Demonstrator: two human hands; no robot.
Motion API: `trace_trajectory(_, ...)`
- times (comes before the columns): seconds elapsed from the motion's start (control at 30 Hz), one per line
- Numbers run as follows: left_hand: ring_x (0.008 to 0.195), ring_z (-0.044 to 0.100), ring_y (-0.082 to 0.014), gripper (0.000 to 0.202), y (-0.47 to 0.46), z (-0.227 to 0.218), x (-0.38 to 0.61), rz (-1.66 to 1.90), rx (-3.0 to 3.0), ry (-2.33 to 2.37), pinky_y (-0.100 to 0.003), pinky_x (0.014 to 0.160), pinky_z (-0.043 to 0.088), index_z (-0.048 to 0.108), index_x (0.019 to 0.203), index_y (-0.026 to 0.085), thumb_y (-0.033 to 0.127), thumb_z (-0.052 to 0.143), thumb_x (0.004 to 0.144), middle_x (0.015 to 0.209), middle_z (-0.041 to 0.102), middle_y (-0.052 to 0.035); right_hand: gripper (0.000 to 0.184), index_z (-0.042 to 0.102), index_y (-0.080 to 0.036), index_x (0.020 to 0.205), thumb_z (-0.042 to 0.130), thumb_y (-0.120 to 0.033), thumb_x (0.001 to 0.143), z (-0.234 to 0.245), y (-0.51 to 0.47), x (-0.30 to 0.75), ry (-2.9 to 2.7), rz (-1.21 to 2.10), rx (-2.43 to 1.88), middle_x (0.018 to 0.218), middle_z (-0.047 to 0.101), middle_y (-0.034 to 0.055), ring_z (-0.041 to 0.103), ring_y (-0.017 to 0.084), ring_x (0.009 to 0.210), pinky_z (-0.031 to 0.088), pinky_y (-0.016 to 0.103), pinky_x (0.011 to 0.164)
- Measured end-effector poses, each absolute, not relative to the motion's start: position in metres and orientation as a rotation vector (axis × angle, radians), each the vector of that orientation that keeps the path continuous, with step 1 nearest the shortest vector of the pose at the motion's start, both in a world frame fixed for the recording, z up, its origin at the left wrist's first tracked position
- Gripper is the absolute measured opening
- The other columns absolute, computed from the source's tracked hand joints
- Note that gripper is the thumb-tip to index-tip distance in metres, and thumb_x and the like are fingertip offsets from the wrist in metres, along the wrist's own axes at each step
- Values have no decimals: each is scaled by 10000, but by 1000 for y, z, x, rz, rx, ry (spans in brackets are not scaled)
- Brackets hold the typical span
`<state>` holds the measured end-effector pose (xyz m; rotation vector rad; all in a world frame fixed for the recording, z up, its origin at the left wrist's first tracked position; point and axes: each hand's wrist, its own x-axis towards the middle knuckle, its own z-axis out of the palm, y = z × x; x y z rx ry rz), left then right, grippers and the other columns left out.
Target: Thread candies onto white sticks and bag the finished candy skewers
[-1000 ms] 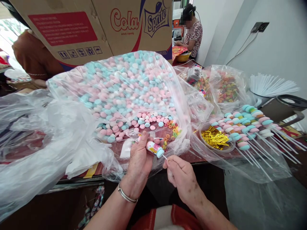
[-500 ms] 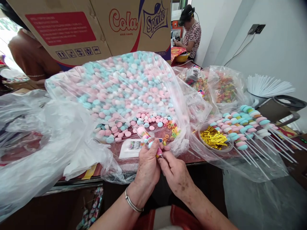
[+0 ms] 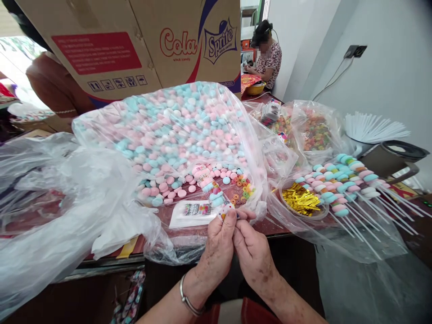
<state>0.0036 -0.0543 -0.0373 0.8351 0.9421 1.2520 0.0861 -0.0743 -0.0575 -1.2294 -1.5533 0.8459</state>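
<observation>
My left hand [image 3: 218, 240] and my right hand [image 3: 251, 252] are closed side by side at the table's near edge. Both pinch the lower end of a candy skewer [image 3: 207, 184] of pink, white and blue discs in a clear printed sleeve. The skewer points away from me, over loose pink and blue candy discs [image 3: 168, 189] and small coloured rings [image 3: 243, 189]. A flat pack of printed sleeves [image 3: 194, 212] lies just left of my hands. A big clear bag of pastel candy discs [image 3: 175, 126] bulges behind.
Finished candy skewers [image 3: 340, 182] lie at the right beside a bowl of gold twist ties [image 3: 300, 199]. Bags of coloured candy [image 3: 315, 128], white sticks [image 3: 374, 126] and a cardboard box [image 3: 135, 40] stand behind. Crumpled plastic [image 3: 60, 202] fills the left. A seated person [image 3: 266, 56] works beyond.
The candy skewer has slid further into its sleeve and now points away from me. My right hand has closed in against my left at the skewer's lower end.
</observation>
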Motion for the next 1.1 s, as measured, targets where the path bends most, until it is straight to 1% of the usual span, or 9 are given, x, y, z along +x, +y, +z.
trace_trajectory(0.23, 686, 607, -179, 338, -52, -35, -8, 1106, 958, 997, -249, 628, 454, 709, 724, 173, 416, 537, 886, 734, 690, -54, 306, 598, -167, 971, 319, -291, 985, -48, -75, 95, -1664, 911, -1225, 634, 598, 9, 514, 124, 504, 382, 231, 498)
trace_trajectory(0.4, 695, 541, -159, 300, -50, -37, -13, 1142, 1117, 1109, -248, 703, 437, 661, 689, 177, 378, 546, 880, 717, 636, -17, 276, 624, -141, 992, 424, -329, 959, -18, -64, 116, -1842, 235, -1302, 840, 655, 97, 562, 219, 799, 412, 333, 734)
trace_trajectory(0.47, 688, 519, -162, 298, -51, -36, -10, 1137, 1212, 1105, -255, 689, 432, 640, 678, 181, 353, 518, 888, 713, 623, -14, 290, 623, -135, 912, 457, -371, 939, -11, -58, 117, -1906, 151, -1342, 836, 633, 101, 525, 240, 830, 398, 360, 752)
trace_trajectory(0.6, 649, 524, -176, 234, -57, -25, -8, 1048, 1443, 1161, -267, 643, 428, 635, 641, 194, 251, 542, 849, 699, 655, -36, 272, 541, -167, 690, 408, -192, 926, -14, -46, 113, -2116, 208, -1247, 730, 576, 56, 479, 195, 740, 375, 325, 696)
trace_trajectory(0.77, 492, 526, -145, 221, -67, 20, -34, 427, 1820, 910, -235, 506, 395, 689, 698, 238, 188, 544, 856, 590, 649, -1, 252, 533, -167, 687, 386, -59, 861, -30, -39, 115, -2232, -93, -1176, 680, 534, 55, 417, 196, 671, 327, 340, 646)
trace_trajectory(0.83, 571, 589, -157, 246, -62, 34, -48, 513, 1902, 982, -228, 562, 431, 709, 795, 253, 206, 489, 896, 645, 672, -8, 210, 563, -163, 745, 414, -84, 871, -31, -40, 118, -2337, -148, -1105, 709, 546, 58, 422, 205, 693, 331, 352, 664)
trace_trajectory(0.9, 856, 641, -217, 211, -50, 39, -59, 782, 2023, 1082, -261, 759, 473, 704, 1013, 239, 229, 576, 845, 912, 718, -55, 176, 581, -158, 808, 433, -108, 889, -27, -42, 119, -2426, -170, -1004, 761, 565, 60, 437, 209, 723, 340, 361, 688)
trace_trajectory(0.97, 1033, 605, -248, 260, -34, 39, -66, 707, 2168, 1037, -311, 892, 459, 679, 1079, 212, 250, 568, 847, 1113, 683, -72, 181, 588, -149, 834, 427, -97, 899, -21, -44, 120, -2473, -232, -933, 803, 580, 69, 453, 213, 745, 345, 368, 702)
trace_trajectory(1.1, 909, 652, -166, 301, -7, 37, -67, 194, 2235, 793, -235, 795, 499, 659, 1031, 218, 233, 370, 951, 996, 708, 8, 212, 586, -136, 797, 409, -80, 900, -10, -49, 123, -2554, -269, -891, 774, 589, 80, 474, 215, 714, 361, 370, 685)
